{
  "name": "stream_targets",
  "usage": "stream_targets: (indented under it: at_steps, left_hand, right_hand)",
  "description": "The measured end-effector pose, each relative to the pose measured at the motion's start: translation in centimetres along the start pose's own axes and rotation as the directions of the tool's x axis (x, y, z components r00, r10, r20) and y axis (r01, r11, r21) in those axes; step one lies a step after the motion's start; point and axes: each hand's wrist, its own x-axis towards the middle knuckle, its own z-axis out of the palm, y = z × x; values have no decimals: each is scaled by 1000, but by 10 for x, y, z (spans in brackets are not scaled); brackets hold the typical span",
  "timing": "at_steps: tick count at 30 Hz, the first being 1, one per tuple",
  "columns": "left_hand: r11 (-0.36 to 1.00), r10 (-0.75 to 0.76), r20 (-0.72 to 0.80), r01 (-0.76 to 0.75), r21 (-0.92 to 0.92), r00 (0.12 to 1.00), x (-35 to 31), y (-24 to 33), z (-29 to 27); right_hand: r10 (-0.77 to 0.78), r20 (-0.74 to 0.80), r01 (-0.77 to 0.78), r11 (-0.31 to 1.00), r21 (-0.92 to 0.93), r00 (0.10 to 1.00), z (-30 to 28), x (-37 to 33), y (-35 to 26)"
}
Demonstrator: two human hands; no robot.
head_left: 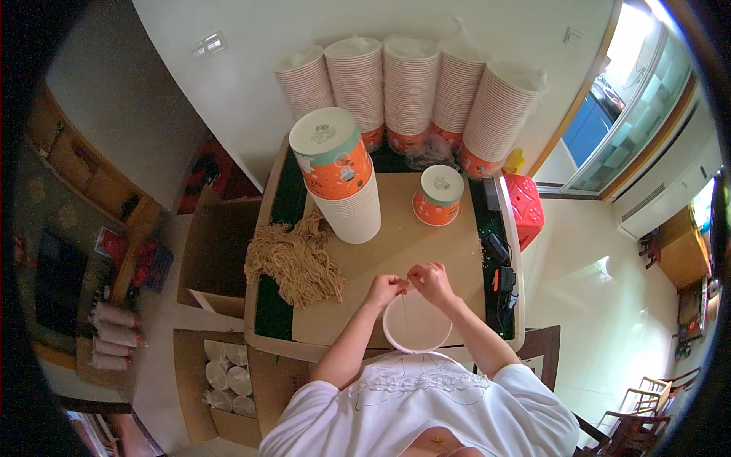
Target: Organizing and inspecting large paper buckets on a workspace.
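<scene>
A white paper bucket [417, 324] stands at the near edge of the table with its open mouth toward me. A thin string [408, 324] crosses that mouth from its near rim up to my fingers. Both hands meet at the far rim. My left hand [387, 289] is closed in a pinch on the string, and beside it my right hand [431, 283] pinches there too; the fingertips hide the exact grip. Left of the hands lies a loose heap of tan twine [293, 263]. Beyond it rises a tall stack of upturned paper buckets [350, 209], the top one orange and green.
A short upturned orange bucket [439, 202] stands on a cardboard sheet [388, 259]. Several tall bucket stacks in plastic [411, 91] line the wall. Black devices [502, 282] lie along the right edge. Cardboard boxes [221, 388] stand left; a red stool [521, 206] is right.
</scene>
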Motion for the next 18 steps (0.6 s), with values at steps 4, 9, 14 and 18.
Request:
stream_targets:
  at_steps: [4,9,14,18]
  left_hand:
    - [975,80,-99,-99,-199,992,3,-8,2]
    - [960,164,-114,-185,-211,980,0,-6,2]
    - [966,224,-73,-232,-119,972,-6,-2,1]
    - [980,179,-25,-180,-80,984,-19,12,1]
  right_hand:
    - [-17,72,19,999,-30,997,-4,2,-6]
    - [13,115,-10,999,-31,993,-10,0,-12]
    - [4,89,-3,1000,-16,996,-10,1,-14]
    - [-29,57,32,997,-63,998,-9,-2,-9]
